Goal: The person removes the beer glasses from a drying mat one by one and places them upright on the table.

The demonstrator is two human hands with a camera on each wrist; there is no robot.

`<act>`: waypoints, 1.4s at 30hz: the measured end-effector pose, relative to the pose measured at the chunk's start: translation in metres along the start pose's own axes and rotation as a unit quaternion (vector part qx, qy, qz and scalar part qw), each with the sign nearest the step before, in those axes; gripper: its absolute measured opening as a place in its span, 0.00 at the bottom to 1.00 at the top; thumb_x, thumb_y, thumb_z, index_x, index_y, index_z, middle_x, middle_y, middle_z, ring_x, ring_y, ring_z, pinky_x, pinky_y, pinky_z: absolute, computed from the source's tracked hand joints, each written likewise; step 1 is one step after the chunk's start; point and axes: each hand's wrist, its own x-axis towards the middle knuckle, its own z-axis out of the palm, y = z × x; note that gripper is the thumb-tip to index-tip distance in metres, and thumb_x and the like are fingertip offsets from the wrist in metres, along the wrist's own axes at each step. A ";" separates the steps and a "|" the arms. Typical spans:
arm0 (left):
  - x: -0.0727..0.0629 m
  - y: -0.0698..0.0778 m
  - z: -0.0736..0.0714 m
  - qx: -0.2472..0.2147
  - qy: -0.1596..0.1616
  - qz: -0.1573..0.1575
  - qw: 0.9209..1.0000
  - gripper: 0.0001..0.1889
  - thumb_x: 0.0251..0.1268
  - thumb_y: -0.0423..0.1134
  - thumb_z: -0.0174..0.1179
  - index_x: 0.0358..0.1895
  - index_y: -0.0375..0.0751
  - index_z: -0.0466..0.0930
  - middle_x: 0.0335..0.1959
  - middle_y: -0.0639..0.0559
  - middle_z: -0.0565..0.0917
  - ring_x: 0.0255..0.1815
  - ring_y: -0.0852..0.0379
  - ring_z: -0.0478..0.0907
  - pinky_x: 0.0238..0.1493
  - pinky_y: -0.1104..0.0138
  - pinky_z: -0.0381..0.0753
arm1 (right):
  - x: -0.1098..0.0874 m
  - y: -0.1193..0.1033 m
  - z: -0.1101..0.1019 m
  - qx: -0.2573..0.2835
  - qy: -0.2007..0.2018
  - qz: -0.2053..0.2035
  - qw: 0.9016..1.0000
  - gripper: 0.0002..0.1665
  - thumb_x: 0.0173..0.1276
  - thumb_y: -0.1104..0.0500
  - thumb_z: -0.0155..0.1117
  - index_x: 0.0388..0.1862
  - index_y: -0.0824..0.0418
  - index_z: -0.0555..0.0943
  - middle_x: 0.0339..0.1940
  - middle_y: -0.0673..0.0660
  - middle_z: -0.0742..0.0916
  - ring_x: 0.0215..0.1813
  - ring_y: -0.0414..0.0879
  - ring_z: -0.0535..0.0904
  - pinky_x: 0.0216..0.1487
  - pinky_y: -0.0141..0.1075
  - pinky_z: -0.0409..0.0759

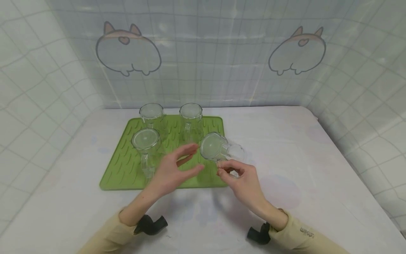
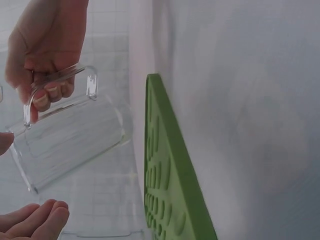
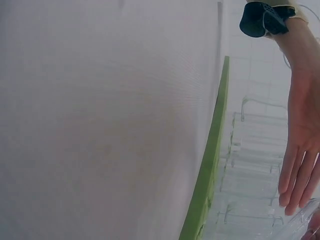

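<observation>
My right hand (image 1: 244, 180) grips the handle of a clear glass mug (image 1: 211, 146), which is tilted above the right side of a green ridged drying mat (image 1: 117, 173). In the left wrist view the fingers (image 2: 42, 102) curl through the handle, and the mug is raised off the mat. My left hand (image 1: 169, 173) is spread just left of the mug's end, thumb and fingers apart, holding nothing. Seen in the right wrist view, its fingers (image 3: 297, 180) are straight and close to the mug. A second glass mug (image 1: 146, 139) stands on the mat behind this hand.
Two more glass mugs stand at the back of the mat, one at left (image 1: 151, 112) and one at centre (image 1: 191, 112). The mat lies on a white cloth-covered table (image 1: 285, 148). A tiled-pattern curtain (image 1: 206, 53) rises behind and at both sides.
</observation>
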 end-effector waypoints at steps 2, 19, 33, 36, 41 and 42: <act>0.000 -0.001 0.002 0.000 0.000 0.000 1.000 0.35 0.59 0.44 0.73 0.69 0.41 0.70 0.68 0.47 0.76 0.69 0.47 0.74 0.67 0.53 0.75 | -0.001 0.000 0.001 -0.001 -0.001 -0.002 1.000 0.10 0.64 0.67 0.68 0.40 0.54 0.89 0.32 0.48 0.90 0.38 0.43 0.83 0.49 0.38 0.82; -0.002 -0.003 0.009 -0.023 0.013 -0.009 1.000 0.40 0.59 0.45 0.73 0.73 0.44 0.65 0.68 0.45 0.75 0.69 0.46 0.74 0.68 0.51 0.75 | -0.005 0.004 0.005 -0.030 -0.024 -0.065 0.997 0.13 0.63 0.70 0.68 0.40 0.54 0.89 0.33 0.48 0.90 0.37 0.40 0.82 0.40 0.35 0.84; -0.003 0.000 0.012 0.001 0.031 -0.012 0.999 0.41 0.56 0.47 0.75 0.73 0.47 0.67 0.65 0.46 0.78 0.67 0.49 0.75 0.67 0.51 0.76 | -0.006 0.006 0.010 -0.060 -0.022 -0.140 0.988 0.15 0.59 0.75 0.66 0.35 0.56 0.88 0.30 0.47 0.88 0.33 0.38 0.81 0.34 0.39 0.85; -0.004 0.001 0.012 0.010 0.033 -0.017 0.999 0.41 0.56 0.48 0.75 0.72 0.48 0.67 0.65 0.47 0.78 0.67 0.49 0.75 0.67 0.53 0.76 | -0.006 0.006 0.011 -0.066 -0.019 -0.153 0.986 0.15 0.58 0.75 0.66 0.34 0.56 0.87 0.29 0.47 0.87 0.33 0.38 0.81 0.33 0.39 0.85; -0.004 0.003 0.012 0.021 0.036 -0.021 0.999 0.41 0.55 0.50 0.75 0.72 0.48 0.68 0.64 0.47 0.79 0.66 0.48 0.76 0.65 0.52 0.78 | -0.007 0.006 0.012 -0.076 -0.018 -0.165 0.983 0.14 0.56 0.75 0.67 0.34 0.58 0.87 0.29 0.47 0.87 0.33 0.37 0.81 0.34 0.36 0.85; -0.004 0.003 0.012 0.021 0.036 -0.020 0.999 0.41 0.55 0.50 0.75 0.72 0.47 0.68 0.64 0.47 0.79 0.65 0.48 0.76 0.65 0.51 0.78 | -0.007 0.006 0.012 -0.079 -0.018 -0.167 0.983 0.14 0.56 0.75 0.67 0.35 0.58 0.87 0.30 0.47 0.87 0.33 0.37 0.81 0.34 0.35 0.85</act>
